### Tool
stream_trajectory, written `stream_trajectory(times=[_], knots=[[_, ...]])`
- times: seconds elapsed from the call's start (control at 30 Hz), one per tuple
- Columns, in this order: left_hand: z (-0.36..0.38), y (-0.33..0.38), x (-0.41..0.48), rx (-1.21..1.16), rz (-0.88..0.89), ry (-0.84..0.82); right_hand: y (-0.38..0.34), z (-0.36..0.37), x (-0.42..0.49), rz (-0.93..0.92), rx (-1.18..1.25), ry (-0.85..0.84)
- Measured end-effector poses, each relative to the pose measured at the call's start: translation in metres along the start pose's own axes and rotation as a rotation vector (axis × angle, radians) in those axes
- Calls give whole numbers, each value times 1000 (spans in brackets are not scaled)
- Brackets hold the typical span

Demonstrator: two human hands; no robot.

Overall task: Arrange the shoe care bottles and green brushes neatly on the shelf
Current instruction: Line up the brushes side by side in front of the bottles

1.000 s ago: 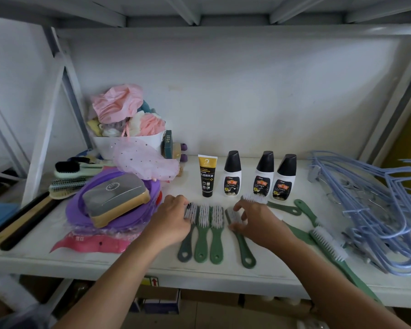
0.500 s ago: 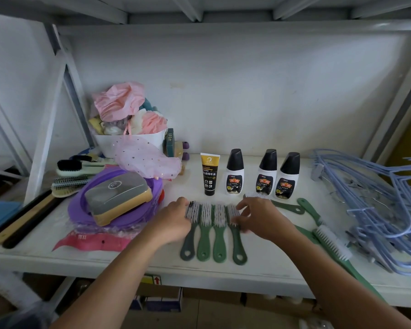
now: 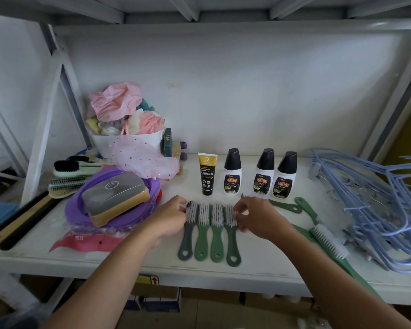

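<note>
Four green brushes (image 3: pixel 209 245) with white bristles lie side by side, handles toward me, near the front of the white shelf (image 3: pixel 259 264). My left hand (image 3: pixel 169 218) rests against the leftmost brush's head, fingers loosely curled. My right hand (image 3: pixel 256 218) pinches the head of the rightmost brush (image 3: pixel 233 248) of the row. Behind them stand a black and yellow tube (image 3: pixel 207 173) and three white bottles with black caps (image 3: pixel 232 174) (image 3: pixel 264 174) (image 3: pixel 284 176). More green brushes (image 3: pixel 284 206) lie loose to the right, among them a long one (image 3: pixel 330 241).
A pile of blue hangers (image 3: pixel 377 210) fills the right end. On the left sit a purple basin (image 3: pixel 119 224) with a grey and gold box (image 3: pixel 115 200), a white basket (image 3: pixel 128 143) of pink items, other brushes (image 3: pixel 67 169) and a pink packet (image 3: pixel 81 241).
My right hand has swung the fourth brush from a slant into line with the other three, closing the gap. My left hand has stayed against the row's left side.
</note>
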State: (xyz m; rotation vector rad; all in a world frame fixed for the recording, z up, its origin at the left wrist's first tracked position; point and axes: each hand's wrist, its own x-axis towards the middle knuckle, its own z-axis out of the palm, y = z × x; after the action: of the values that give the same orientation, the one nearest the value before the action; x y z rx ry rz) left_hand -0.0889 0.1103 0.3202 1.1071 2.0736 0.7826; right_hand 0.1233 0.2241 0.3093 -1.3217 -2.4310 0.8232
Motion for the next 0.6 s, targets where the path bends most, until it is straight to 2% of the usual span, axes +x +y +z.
stream_trajectory(times=[0.6], knots=[[0, 2, -4, 22, 25, -17, -1, 3, 2, -32, -70, 77]])
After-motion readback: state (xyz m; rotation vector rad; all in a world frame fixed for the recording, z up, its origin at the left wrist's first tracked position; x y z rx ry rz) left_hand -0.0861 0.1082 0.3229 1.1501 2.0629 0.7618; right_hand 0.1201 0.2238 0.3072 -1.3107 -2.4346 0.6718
